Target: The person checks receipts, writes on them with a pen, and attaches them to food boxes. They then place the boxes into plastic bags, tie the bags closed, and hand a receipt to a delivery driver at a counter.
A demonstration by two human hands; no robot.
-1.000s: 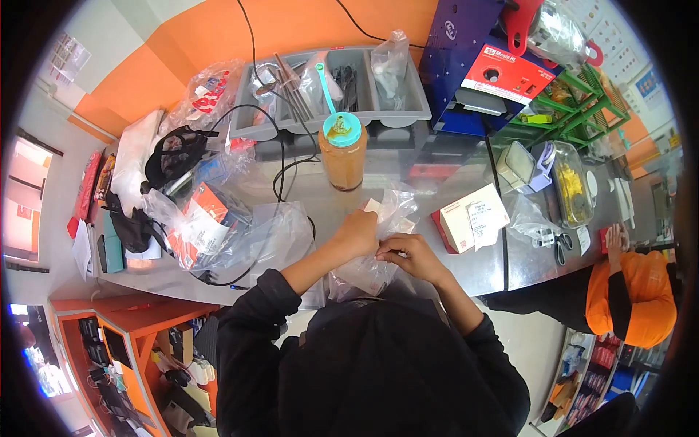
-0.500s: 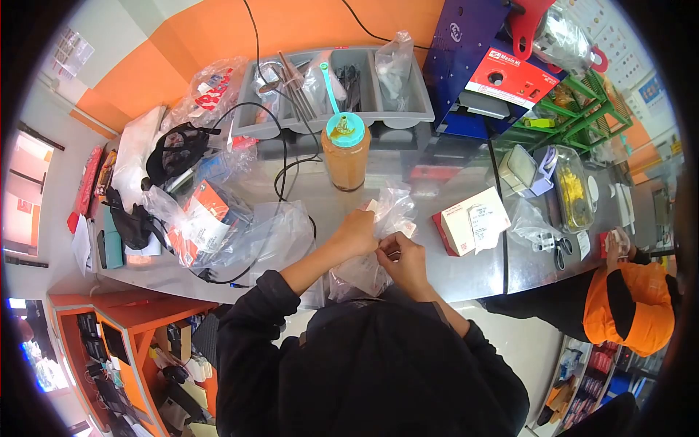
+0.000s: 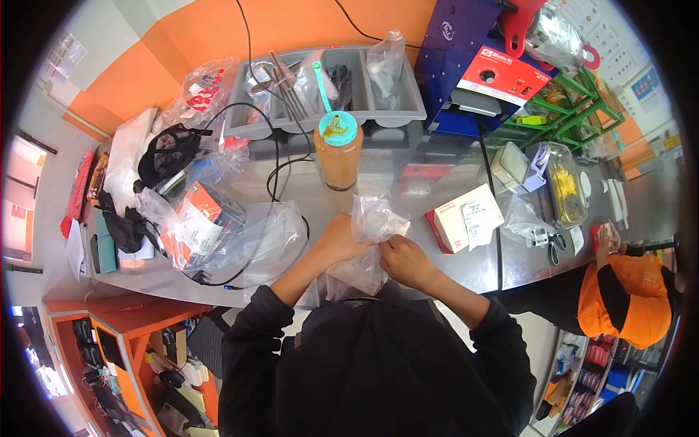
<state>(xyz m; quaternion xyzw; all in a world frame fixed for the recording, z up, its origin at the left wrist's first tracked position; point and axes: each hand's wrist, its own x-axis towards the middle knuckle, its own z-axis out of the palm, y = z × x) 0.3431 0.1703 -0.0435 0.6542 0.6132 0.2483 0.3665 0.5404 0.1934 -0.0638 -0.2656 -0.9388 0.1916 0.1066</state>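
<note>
Both my hands work on a clear plastic bag [image 3: 373, 218] over the steel counter [image 3: 437, 182]. My left hand [image 3: 337, 239] pinches the bag's left side. My right hand [image 3: 403, 260] grips its lower right part, fingers closed on the film. More crumpled clear plastic [image 3: 357, 275] hangs below my hands at the counter's near edge. An orange jar with a teal lid [image 3: 338, 151] stands just behind the bag.
A grey cutlery tray [image 3: 328, 91] and a blue sealing machine [image 3: 480, 65] stand at the back. Bagged packets [image 3: 211, 226] and black cables lie left. A white and red box [image 3: 464, 216], scissors [image 3: 555, 244] and a container of yellow pieces [image 3: 568, 186] sit right. A person in orange [image 3: 626, 298] stands at far right.
The clear bag has been lifted and pulled more upright between my hands. Both hands shifted slightly left and down. The person in orange moved their hand a little along the counter.
</note>
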